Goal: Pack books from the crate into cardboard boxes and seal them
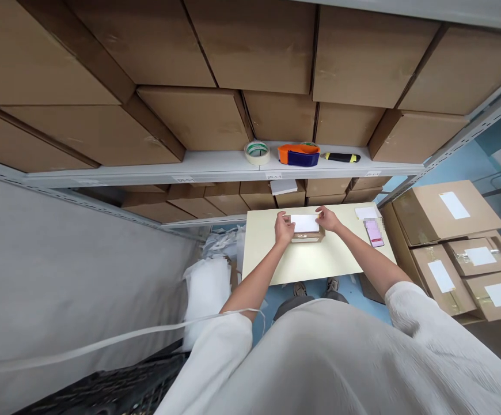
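A small cardboard box (pixel 308 237) sits near the middle of the pale yellow table (pixel 261 253). Over its top lies a blank-looking white label (pixel 304 223), roughly lined up with the box. My left hand (pixel 284 229) has its fingers closed at the label's left edge, against the side of the box. At the label's upper right corner, my right hand (pixel 327 219) pinches with thumb and fingertips. Whether the label is stuck down is not visible.
At the table's right lie a phone (pixel 374 232) and a white paper (pixel 365 213). The shelf (pixel 228 158) ahead holds a tape roll (pixel 257 152), an orange-and-blue tape dispenser (pixel 299 155) and a utility knife (pixel 341 157). Labelled boxes (pixel 449 213) are stacked right; white packing material (pixel 207 291) lies left.
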A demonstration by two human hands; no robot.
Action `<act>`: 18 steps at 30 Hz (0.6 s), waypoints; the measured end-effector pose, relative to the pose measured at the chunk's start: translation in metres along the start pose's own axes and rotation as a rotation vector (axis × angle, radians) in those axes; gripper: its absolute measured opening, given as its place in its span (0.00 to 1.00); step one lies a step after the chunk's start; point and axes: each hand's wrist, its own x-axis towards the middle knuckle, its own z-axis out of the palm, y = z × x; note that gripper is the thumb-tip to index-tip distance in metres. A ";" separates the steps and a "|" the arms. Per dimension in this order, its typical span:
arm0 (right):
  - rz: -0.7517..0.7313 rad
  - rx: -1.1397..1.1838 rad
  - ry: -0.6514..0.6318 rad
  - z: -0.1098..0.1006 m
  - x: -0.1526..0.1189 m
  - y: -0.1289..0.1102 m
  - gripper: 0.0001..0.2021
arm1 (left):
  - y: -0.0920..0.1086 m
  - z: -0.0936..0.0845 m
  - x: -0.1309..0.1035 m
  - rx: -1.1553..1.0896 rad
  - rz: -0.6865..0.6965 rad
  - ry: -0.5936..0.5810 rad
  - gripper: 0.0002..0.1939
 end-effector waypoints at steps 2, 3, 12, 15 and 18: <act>-0.002 -0.015 0.021 0.004 0.001 0.003 0.18 | -0.004 0.003 0.002 0.045 0.018 -0.012 0.30; 0.001 -0.023 0.029 0.005 0.002 0.004 0.18 | -0.005 0.004 0.003 0.072 0.025 -0.021 0.31; -0.007 -0.157 0.031 0.018 0.008 0.013 0.16 | -0.006 0.007 0.004 0.364 0.101 -0.100 0.31; -0.027 -0.234 0.043 0.023 0.007 0.013 0.15 | -0.001 0.007 0.002 0.485 0.133 -0.132 0.29; -0.014 -0.340 0.049 0.026 0.003 0.011 0.15 | 0.005 0.006 -0.001 0.641 0.186 -0.129 0.26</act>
